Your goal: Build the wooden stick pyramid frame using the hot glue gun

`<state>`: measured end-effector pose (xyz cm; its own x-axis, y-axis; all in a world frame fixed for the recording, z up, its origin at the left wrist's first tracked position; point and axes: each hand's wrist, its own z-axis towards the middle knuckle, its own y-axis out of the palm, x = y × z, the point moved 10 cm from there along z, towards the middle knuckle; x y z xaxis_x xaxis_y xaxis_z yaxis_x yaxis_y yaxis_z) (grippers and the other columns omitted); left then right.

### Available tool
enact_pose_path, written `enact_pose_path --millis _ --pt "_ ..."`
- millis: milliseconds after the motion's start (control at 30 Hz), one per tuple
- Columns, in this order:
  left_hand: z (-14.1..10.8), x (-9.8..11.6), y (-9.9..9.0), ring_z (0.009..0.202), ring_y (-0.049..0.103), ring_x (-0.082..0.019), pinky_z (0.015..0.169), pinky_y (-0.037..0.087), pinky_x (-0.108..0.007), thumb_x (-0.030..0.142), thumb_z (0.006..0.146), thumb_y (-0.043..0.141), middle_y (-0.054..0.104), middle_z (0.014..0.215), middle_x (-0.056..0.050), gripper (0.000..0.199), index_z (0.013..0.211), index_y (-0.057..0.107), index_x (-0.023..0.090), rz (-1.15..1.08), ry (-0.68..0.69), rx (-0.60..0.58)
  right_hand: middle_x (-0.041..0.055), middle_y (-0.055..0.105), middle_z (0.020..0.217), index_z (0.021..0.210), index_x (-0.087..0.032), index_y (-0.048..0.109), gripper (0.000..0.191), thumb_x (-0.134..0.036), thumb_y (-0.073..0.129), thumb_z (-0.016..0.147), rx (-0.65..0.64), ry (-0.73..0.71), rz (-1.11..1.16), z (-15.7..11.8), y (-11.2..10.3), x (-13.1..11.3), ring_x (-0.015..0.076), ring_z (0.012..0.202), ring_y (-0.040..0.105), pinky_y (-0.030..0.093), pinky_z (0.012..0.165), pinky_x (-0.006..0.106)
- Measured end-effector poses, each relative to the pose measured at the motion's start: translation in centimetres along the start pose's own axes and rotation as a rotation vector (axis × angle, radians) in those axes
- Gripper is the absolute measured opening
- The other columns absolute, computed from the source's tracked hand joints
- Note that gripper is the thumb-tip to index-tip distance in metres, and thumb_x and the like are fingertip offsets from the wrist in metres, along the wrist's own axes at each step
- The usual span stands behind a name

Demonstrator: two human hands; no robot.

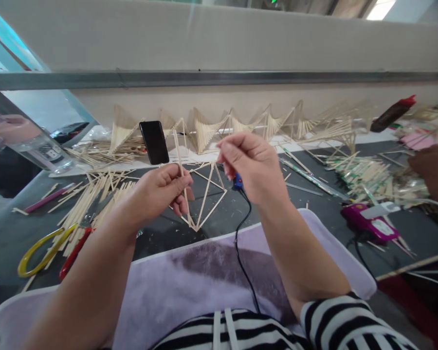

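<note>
Between the thumb and fingers of my left hand (pixel 164 187) is a thin wooden stick (pixel 178 150), held nearly upright. Just right of that hand, a frame of joined sticks (pixel 205 197) rests on the dark table, its near corner close to the purple cloth. My right hand (pixel 248 158) is raised above and right of the frame, thumb and fingertips pinched together; whatever they may hold is too small to make out. Beneath this hand a blue tool (pixel 237 182) with a black cord is partly hidden.
Loose sticks (pixel 83 199) and yellow-and-red-handled scissors (pixel 47 250) lie left. A phone (pixel 154 142) leans behind my left hand, before a row of twisted stick models (pixel 206 129). Rightward are a purple glue gun (pixel 374 223), bagged sticks (pixel 361 175) and another person's hand (pixel 436 170).
</note>
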<state>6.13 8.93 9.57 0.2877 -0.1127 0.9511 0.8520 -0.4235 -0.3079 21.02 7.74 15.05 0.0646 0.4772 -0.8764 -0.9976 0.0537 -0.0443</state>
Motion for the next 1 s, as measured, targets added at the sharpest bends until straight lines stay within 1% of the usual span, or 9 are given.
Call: enact_pose_path --millis 133,200,333,433,567,700,800,900,1000 --pt "0.9 -1.7 0.9 0.048 0.062 -0.016 0.048 0.051 -0.026 0.033 0.077 0.052 0.062 0.052 -0.001 0.019 0.068 0.054 0.017 0.12 -0.022 -0.036 -0.0019 0.057 0.062 0.072 -0.019 0.061 0.011 -0.027 0.057 0.079 -0.351 -0.006 -0.46 -1.3 4.8 2.0 0.0095 0.057 0.049 0.034 0.053 0.022" --pt "1.3 -3.1 1.3 0.051 0.063 -0.016 0.051 0.051 -0.026 0.027 0.075 0.051 0.063 0.053 0.0 0.012 0.069 0.054 0.017 0.194 -0.045 -0.055 -0.0004 0.061 0.066 0.071 -0.018 0.062 0.009 -0.021 0.056 0.078 -0.485 0.002 -0.666 -2.0 6.3 3.6 0.0111 0.062 0.052 0.033 0.055 0.022" --pt "1.7 -5.1 1.8 0.053 0.065 -0.018 0.051 0.05 -0.026 0.026 0.075 0.047 0.065 0.055 0.0 0.009 0.075 0.054 0.02 0.295 -0.089 -0.06 0.0057 0.065 0.073 0.073 -0.017 0.064 0.012 -0.02 0.053 0.077 -0.623 0.023 -0.944 -2.7 7.0 5.9 0.0163 0.069 0.057 0.033 0.055 0.025" --pt "1.8 -5.4 2.0 0.052 0.065 -0.019 0.048 0.049 -0.026 0.027 0.076 0.046 0.064 0.053 0.001 0.008 0.077 0.052 0.021 0.287 -0.109 -0.057 0.0065 0.063 0.066 0.071 -0.017 0.065 0.011 -0.023 0.057 0.074 -0.68 0.067 -0.997 -2.8 7.1 7.1 0.0179 0.068 0.058 0.033 0.054 0.025" --pt "1.7 -5.1 2.0 0.052 0.065 -0.019 0.046 0.048 -0.025 0.025 0.075 0.046 0.065 0.059 0.0 0.005 0.078 0.049 0.021 0.295 -0.121 -0.019 0.0028 0.059 0.054 0.069 -0.018 0.067 0.008 -0.018 0.059 0.069 -0.716 0.15 -0.935 -2.9 7.3 8.5 0.0163 0.058 0.057 0.034 0.051 0.025" --pt "1.7 -5.4 2.1 0.053 0.065 -0.02 0.047 0.048 -0.026 0.02 0.073 0.044 0.063 0.055 0.0 0.006 0.076 0.049 0.021 0.317 -0.156 -0.002 -0.0017 0.057 0.05 0.073 -0.019 0.066 0.013 -0.011 0.058 0.067 -0.638 0.205 -0.786 -2.5 6.8 8.7 0.0125 0.047 0.053 0.035 0.047 0.023" --pt "1.7 -5.2 2.2 0.053 0.065 -0.021 0.047 0.047 -0.026 0.019 0.072 0.045 0.063 0.056 0.0 0.006 0.075 0.05 0.021 0.323 -0.151 -0.007 -0.0032 0.057 0.05 0.08 -0.019 0.065 0.018 -0.008 0.055 0.069 -0.609 0.275 -0.633 -2.5 6.5 8.6 0.0101 0.039 0.049 0.035 0.043 0.022" --pt "1.7 -5.0 2.1 0.053 0.065 -0.022 0.047 0.048 -0.028 0.019 0.072 0.047 0.063 0.058 -0.001 0.005 0.075 0.05 0.021 0.339 -0.158 -0.01 -0.0037 0.057 0.051 0.087 -0.019 0.062 0.017 -0.012 0.053 0.074 -0.558 0.333 -0.505 -2.3 6.3 8.1 0.0089 0.035 0.047 0.036 0.04 0.022" --pt "1.6 -4.7 2.2 0.053 0.065 -0.023 0.049 0.049 -0.03 0.019 0.072 0.047 0.063 0.059 -0.001 0.005 0.074 0.051 0.021 0.315 -0.153 -0.013 -0.0037 0.057 0.055 0.096 -0.02 0.059 0.018 -0.024 0.054 0.079 -0.436 0.278 -0.404 -1.6 6.0 6.9 0.0079 0.036 0.046 0.037 0.042 0.023"
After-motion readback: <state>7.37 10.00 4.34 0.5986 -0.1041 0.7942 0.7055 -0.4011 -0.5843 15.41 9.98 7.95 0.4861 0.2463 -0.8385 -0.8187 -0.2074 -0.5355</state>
